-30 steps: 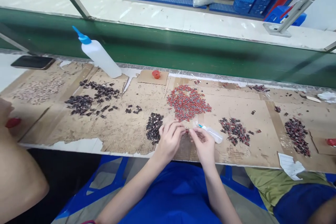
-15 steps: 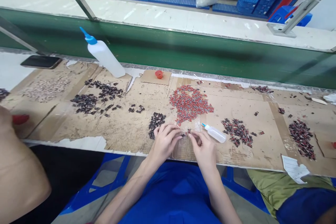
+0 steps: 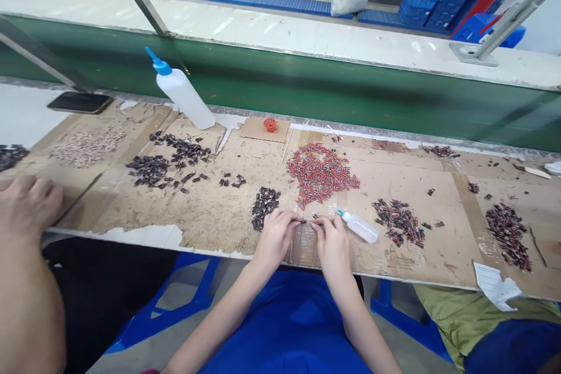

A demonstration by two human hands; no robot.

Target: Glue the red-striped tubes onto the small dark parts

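Observation:
My left hand (image 3: 279,235) is closed in a pinch on a small black part (image 3: 303,221), just in front of the pile of red pieces (image 3: 322,172). Facing it, my right hand (image 3: 333,239) has thumb and forefinger pinched close to that part; whatever lies between them is too small to make out. A tiny dark-and-red piece (image 3: 315,216) shows at the right fingertips. Beside my left hand is a heap of small black parts (image 3: 265,205). To the right of my right hand lies a small clear squeeze bottle (image 3: 362,228) with a blue tip.
Cardboard (image 3: 219,210) covers the bench. A large white squeeze bottle (image 3: 186,98), a red cup (image 3: 270,125) and a phone (image 3: 80,103) stand toward the back. Assembled black-and-red pieces (image 3: 401,223) lie at right. A co-worker's hand (image 3: 28,201) rests at far left.
My fingertips have shifted slightly, and the black part now shows in my left pinch. At far left the co-worker's arm has moved, bringing a hand into view. The whole view has shifted a little.

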